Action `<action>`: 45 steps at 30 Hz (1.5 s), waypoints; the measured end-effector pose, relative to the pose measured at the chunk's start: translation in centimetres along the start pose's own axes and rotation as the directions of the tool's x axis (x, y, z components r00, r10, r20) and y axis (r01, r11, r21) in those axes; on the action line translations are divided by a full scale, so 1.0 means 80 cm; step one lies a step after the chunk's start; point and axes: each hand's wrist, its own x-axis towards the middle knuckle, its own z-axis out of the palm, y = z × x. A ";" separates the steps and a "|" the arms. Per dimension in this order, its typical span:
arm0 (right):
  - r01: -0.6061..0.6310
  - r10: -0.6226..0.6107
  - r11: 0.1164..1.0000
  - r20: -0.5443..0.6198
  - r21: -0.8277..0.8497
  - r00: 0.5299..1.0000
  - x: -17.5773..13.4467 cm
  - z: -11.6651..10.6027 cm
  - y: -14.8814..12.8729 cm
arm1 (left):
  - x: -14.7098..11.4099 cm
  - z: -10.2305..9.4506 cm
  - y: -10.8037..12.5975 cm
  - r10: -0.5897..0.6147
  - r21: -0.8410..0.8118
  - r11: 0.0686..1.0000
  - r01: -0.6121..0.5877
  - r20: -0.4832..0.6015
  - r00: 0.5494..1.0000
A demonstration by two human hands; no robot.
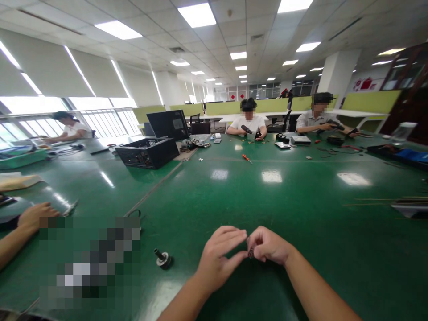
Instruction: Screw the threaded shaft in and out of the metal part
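My right hand (270,246) is closed, with its fingertips pinching a small dark reddish part (250,253) just above the green table. Fingers hide most of this part, so its kind does not show. My left hand (220,256) faces it from the left, fingers stretched out and thumb apart from them. Its fingertips and thumb tip reach up to the small part; whether they touch it I cannot tell. On the table to the left of my hands stands a small black cylindrical part (163,259) with a silver collar and a short stem.
A co-worker's hand (36,217) lies at the left edge. Further back are an open computer case (147,152), a black monitor (169,125) and an orange screwdriver (246,158). Two people with handheld tools sit across the table (214,200); another sits far left. Metal pieces (411,207) lie at right.
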 end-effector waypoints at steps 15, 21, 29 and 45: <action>0.049 -0.051 0.995 0.024 0.084 0.998 0.002 -0.001 0.005 | -0.010 -0.005 0.005 -0.280 -0.046 0.960 0.276 -0.117 0.953; 0.038 -0.035 0.998 -0.054 0.053 0.998 0.005 -0.015 0.000 | -0.077 -0.137 -0.026 -0.518 0.283 0.677 0.680 -0.473 0.713; 0.022 -0.019 0.999 -0.075 0.032 0.997 0.007 -0.013 -0.002 | -0.126 -0.191 -0.048 -0.615 0.441 0.511 0.738 -0.412 0.672; 0.014 -0.013 1.000 -0.061 0.008 0.998 0.007 -0.014 -0.003 | -0.143 -0.188 -0.062 -0.757 0.451 0.500 0.739 -0.186 0.626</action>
